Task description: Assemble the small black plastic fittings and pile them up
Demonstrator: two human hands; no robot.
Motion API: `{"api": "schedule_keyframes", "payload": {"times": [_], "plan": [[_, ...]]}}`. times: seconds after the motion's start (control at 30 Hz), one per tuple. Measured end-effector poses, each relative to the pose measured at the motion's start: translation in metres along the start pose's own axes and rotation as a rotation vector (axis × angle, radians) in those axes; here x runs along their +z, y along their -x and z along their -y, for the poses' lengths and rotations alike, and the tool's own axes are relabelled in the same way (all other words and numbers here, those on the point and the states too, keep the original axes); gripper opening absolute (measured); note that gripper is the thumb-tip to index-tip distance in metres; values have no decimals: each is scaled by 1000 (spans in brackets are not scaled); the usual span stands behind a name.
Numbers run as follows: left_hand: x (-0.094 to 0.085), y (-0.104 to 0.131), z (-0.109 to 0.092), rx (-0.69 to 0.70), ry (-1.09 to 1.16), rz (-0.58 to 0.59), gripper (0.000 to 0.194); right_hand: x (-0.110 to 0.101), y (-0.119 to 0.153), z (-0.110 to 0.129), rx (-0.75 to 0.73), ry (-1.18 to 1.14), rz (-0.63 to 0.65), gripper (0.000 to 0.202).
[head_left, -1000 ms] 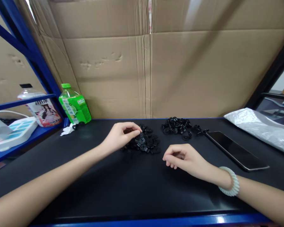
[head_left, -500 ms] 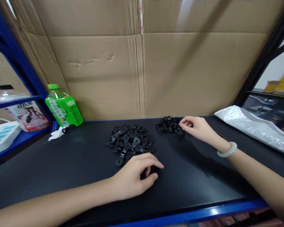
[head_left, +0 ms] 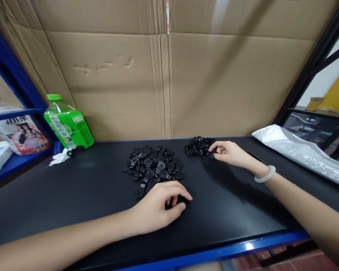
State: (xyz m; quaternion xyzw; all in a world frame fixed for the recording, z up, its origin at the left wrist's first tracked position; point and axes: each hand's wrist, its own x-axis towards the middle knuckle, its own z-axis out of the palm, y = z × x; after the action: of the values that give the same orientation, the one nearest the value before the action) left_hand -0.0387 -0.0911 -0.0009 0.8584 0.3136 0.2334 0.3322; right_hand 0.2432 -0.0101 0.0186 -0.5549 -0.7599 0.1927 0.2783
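A large pile of small black plastic parts with round, holed ends (head_left: pixel 155 165) lies mid-table. Just in front of it rests my left hand (head_left: pixel 165 205), fingers curved, thumb and index apart, nothing seen between them. Farther back on the right is a smaller heap of black parts (head_left: pixel 198 146). At the right edge of that heap, my right hand (head_left: pixel 226 152) has its thumb and index finger apart, with no part visible between them. A pale beaded bracelet (head_left: pixel 265 175) circles the right wrist.
A green bottle (head_left: pixel 70 126) and a white crumpled tissue (head_left: pixel 60 157) stand at the back left, near a blue shelf frame. A silvery plastic bag (head_left: pixel 296 150) lies along the right. Cardboard (head_left: pixel 115 86) rises behind the black table (head_left: pixel 96 195).
The thumb and index finger of my right hand have parted, and a part near them now sits against the small heap. My left hand keeps its curved pose. The view has shifted slightly.
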Motion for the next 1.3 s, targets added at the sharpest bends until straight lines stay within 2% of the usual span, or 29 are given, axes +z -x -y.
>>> {"api": "schedule_keyframes", "payload": {"times": [0.13,0.27,0.4,0.47,0.6,0.73,0.9,1.13,1.3], "plan": [[1,-3,5,-115,212,-83,30,17,12,25,-2,-187,140,20],[2,-6,11,-240,445,-211,42,38,28,48,-80,-496,273,25],[1,-7,11,-253,502,-211,36,46,42,62,-242,-438,246,17],[1,-7,9,-236,506,-187,30,47,46,67,-275,-393,217,15],[1,-6,7,-219,538,-133,21,55,49,67,-256,-442,243,23],[1,-5,9,-269,585,-114,19,64,49,62,-189,-506,310,23],[1,-4,8,-248,545,-138,23,66,47,61,-100,-612,371,27],[0,-4,6,-251,503,-202,24,65,47,65,-88,-607,386,22],[1,-3,5,-248,478,-199,24,65,51,66,-114,-582,386,21]]}}
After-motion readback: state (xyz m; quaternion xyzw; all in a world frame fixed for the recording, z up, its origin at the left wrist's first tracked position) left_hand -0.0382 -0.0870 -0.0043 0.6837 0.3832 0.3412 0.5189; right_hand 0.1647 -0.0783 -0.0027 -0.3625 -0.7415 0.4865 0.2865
